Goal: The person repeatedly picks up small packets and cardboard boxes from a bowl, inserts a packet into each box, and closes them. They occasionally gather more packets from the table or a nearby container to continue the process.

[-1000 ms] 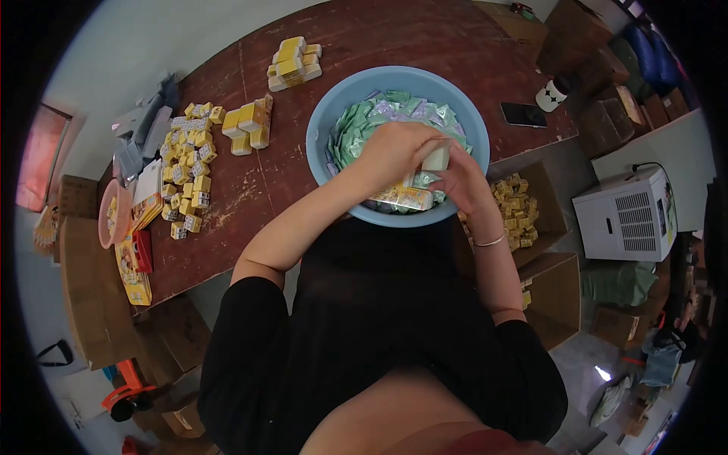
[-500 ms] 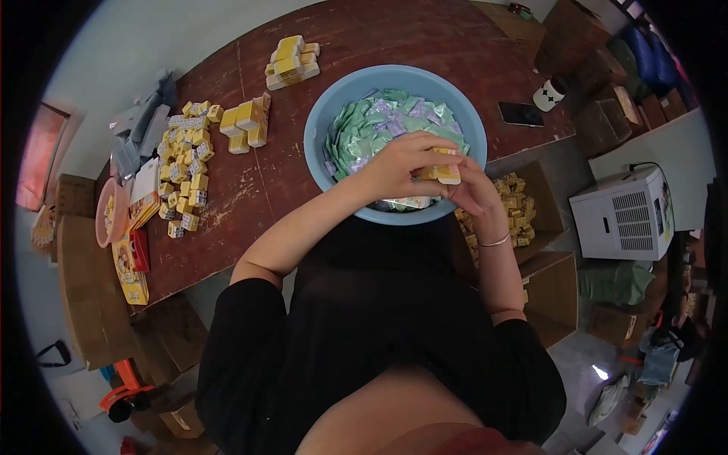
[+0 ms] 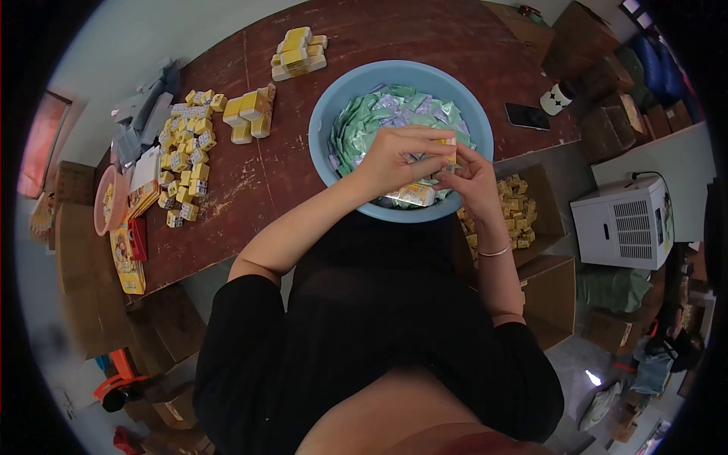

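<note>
Above the near right part of a blue basin (image 3: 322,163), my two hands meet around a small yellow box. My left hand (image 3: 398,161) comes in from the left, fingers and thumb closed on the yellow box (image 3: 450,153), which is partly hidden by the fingers. My right hand (image 3: 474,182), with a bracelet at the wrist, grips the same box from the right. Green and lilac sachets (image 3: 371,125) fill the basin. Under my hands lies a shiny printed packet (image 3: 413,195) near the basin's front rim.
Small yellow boxes (image 3: 186,163) spread over the table's left side, with stacked yellow cartons (image 3: 250,114) beside them. A phone (image 3: 527,116) and a cup (image 3: 556,98) stand right of the basin. Below right, an open cardboard box (image 3: 542,197) holds more yellow boxes.
The yellow box has turned more upright between my hands, and my right fingers have shifted up along it. More of the printed packet below shows. The view has shifted slightly.
</note>
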